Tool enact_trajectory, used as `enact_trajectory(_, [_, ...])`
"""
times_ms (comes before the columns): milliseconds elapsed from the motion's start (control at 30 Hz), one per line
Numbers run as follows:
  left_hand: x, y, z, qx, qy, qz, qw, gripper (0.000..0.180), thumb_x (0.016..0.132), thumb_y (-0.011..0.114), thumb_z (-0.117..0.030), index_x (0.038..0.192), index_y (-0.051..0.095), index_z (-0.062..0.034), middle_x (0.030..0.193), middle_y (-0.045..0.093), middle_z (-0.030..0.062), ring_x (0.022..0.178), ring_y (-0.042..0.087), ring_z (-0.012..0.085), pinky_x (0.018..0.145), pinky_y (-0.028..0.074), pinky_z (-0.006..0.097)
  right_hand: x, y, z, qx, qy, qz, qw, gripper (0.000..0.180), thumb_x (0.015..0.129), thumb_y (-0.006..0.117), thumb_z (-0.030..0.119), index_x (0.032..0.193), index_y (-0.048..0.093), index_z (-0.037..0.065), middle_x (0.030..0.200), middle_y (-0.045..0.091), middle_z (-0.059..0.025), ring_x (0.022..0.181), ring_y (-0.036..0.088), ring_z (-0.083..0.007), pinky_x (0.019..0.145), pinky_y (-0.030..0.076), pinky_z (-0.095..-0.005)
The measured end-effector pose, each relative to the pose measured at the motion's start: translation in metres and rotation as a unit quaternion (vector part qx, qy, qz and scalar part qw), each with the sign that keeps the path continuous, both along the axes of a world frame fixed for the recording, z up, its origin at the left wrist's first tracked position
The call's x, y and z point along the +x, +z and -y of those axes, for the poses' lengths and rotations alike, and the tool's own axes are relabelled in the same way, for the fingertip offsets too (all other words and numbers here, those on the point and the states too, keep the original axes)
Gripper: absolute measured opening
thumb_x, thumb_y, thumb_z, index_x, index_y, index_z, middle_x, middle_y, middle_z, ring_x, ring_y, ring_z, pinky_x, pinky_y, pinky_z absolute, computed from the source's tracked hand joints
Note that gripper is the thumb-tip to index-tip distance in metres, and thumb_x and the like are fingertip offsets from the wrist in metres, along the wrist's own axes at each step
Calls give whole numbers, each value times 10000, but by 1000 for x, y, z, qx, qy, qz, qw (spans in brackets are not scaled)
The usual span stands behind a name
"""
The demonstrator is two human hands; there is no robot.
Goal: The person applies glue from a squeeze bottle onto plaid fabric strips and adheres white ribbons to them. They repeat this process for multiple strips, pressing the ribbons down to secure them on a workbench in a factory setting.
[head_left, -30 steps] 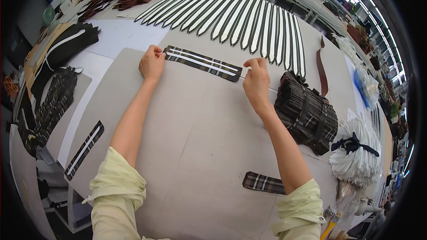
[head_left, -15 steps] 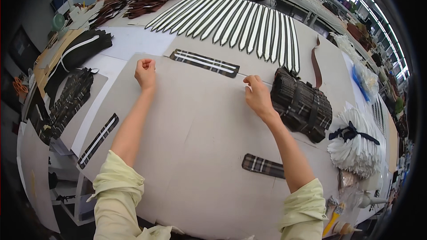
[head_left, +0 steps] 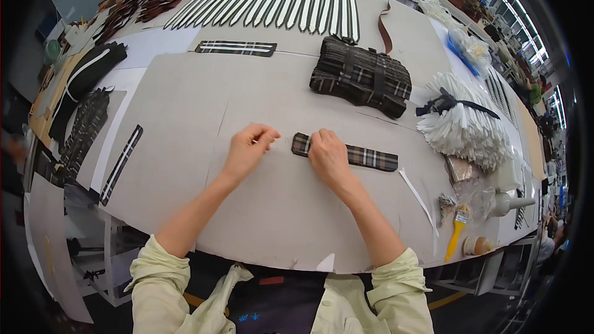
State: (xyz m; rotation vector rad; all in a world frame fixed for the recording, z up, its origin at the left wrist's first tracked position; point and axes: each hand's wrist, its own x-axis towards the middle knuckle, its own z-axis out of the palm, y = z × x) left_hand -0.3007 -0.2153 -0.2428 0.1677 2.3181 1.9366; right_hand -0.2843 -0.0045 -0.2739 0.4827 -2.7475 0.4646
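My right hand (head_left: pixel 328 156) rests on the left part of a dark plaid fabric strip (head_left: pixel 374 158), fingers bent down and closed on it. Just left of that strip, my left hand (head_left: pixel 247 151) hovers with thumb and fingers drawn together; nothing shows sticking out of them. A second plaid strip (head_left: pixel 238 53) with white lines along it lies farther back. Another such narrow strip (head_left: pixel 120 166) is at the left. Beyond my right hand sits a strapped bundle of plaid pieces (head_left: pixel 334 77).
Many white-and-dark pointed strips (head_left: pixel 266 3) lie in a row at the back. On the right are a tied white bundle (head_left: pixel 467 127), a yellow-handled brush (head_left: pixel 456 232), a squeeze bottle (head_left: pixel 510 204) and a thin white strip (head_left: pixel 417 196). Dark rolled material (head_left: pixel 86 83) lies left.
Both hands have come down from the farther strip toward the plaid strip near me. My right hand now touches it. The view has shifted, showing more of the table's near edge.
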Motion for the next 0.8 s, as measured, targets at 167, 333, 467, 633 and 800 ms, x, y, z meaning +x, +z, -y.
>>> enact_trajectory(167, [33,-23,-35,-174,-28,-210,962,148,923,601,-96,1014,693,-26,927,634,59,694,582,150,648,477,283,-2,-7,-10,-184,-23,-22,982,87,787,614,49,841,574,-6,787,591,-137,716,579,-280,649,487,-388])
enact_trajectory(333, [36,-32,-43,-228,-12,-253,940,169,892,626,-84,1044,675,-27,934,630,91,699,597,187,664,493,302,26,13,-112,-712,-45,33,700,198,948,548,172,1041,639,23,935,649,-28,854,600,-107,807,489,-275])
enact_trajectory(467, [45,-26,-50,-175,46,-165,969,234,893,644,-106,1109,608,-24,943,617,64,752,595,150,693,492,283,117,87,-215,-769,37,-125,627,461,971,486,275,1264,530,-79,1304,573,-180,1270,505,-299,1133,340,-401])
enact_trajectory(633, [96,33,-106,26,-87,-85,992,327,930,647,-173,1203,520,-46,990,589,36,907,572,115,798,472,273,159,143,-172,-581,69,-68,808,292,951,525,245,1090,577,-7,1069,651,-175,1009,622,-226,972,437,-360])
enact_trajectory(800, [135,71,-144,27,-140,-51,989,383,932,647,-150,1268,489,-55,948,592,31,910,583,98,814,487,268,137,52,-105,-364,26,33,930,125,854,644,85,925,559,27,890,616,-95,824,589,-227,758,461,-329])
